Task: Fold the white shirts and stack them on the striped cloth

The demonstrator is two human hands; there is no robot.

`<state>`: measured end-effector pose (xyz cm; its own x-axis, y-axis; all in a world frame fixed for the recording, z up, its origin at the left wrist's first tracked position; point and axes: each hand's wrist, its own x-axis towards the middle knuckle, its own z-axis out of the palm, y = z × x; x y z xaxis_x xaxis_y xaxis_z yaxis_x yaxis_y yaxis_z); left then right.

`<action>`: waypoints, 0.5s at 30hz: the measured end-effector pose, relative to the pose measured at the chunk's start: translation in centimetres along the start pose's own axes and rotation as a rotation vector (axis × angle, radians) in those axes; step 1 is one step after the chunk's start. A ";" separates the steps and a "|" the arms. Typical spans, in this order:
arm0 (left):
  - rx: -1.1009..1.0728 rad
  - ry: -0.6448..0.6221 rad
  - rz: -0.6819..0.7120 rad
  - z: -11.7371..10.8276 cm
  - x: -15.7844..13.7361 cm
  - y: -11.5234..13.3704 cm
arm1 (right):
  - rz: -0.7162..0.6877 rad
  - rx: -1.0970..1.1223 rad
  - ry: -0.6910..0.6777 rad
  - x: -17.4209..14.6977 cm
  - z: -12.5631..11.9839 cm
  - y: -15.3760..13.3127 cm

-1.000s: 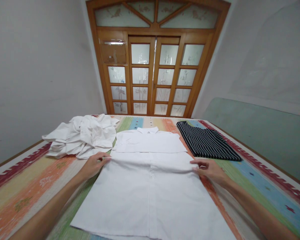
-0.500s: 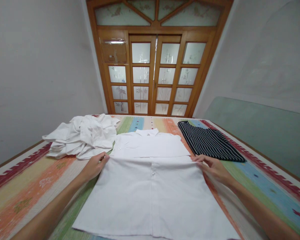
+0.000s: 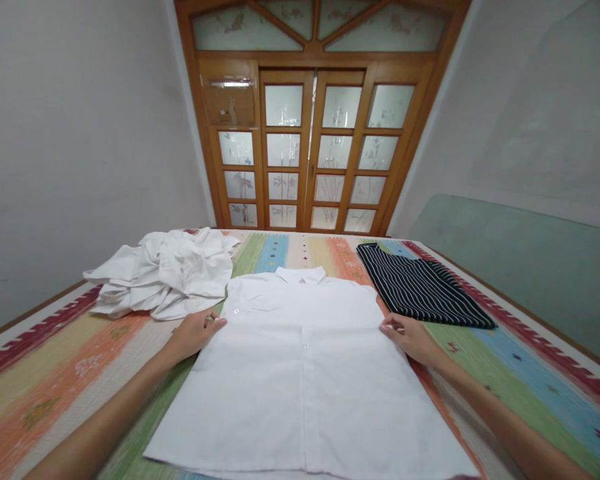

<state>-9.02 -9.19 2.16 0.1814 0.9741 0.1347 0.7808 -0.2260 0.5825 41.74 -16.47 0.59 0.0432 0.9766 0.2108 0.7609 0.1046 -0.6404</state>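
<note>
A white collared shirt [image 3: 300,393] lies spread in front of me, its collar pointing away and its lower edge nearest me. A button placket runs down its middle, and a crosswise fold line shows at chest height. At the shirt's left side, my left hand [image 3: 198,330] pinches the fabric edge between thumb and fingers. On the opposite side, my right hand [image 3: 406,333] pinches the matching edge at about the same height.
A crumpled heap of white cloth [image 3: 173,273] lies at the back left. Folded black-and-white striped fabric [image 3: 423,287] is at the back right. Everything rests on a striped multicoloured cover [image 3: 65,373]. Beyond stand wooden doors with glass panes [image 3: 307,147]; pale walls flank both sides.
The raised fold across the shirt has come down flatter. The collar and upper part have shifted toward me and the shoulders look wider. Both hands have moved slightly lower.
</note>
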 end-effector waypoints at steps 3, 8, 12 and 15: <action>0.070 0.004 -0.003 0.2 0.0 0.0 | -0.007 -0.094 0.039 -0.2 0.1 -0.2; 0.173 -0.025 -0.033 0.2 0.0 0.3 | -0.025 -0.216 0.057 -0.3 0.5 -0.7; 0.235 0.033 -0.050 -0.2 -0.4 0.7 | -0.099 -0.319 0.252 -0.9 0.8 -0.9; 0.187 0.092 -0.051 -0.7 -1.2 0.5 | -0.076 -0.317 0.273 -2.0 0.1 -1.1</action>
<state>-9.23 -10.53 2.82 0.0901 0.9783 0.1867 0.8866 -0.1642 0.4324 40.78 -18.54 0.81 0.1165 0.8780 0.4642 0.9281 0.0702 -0.3655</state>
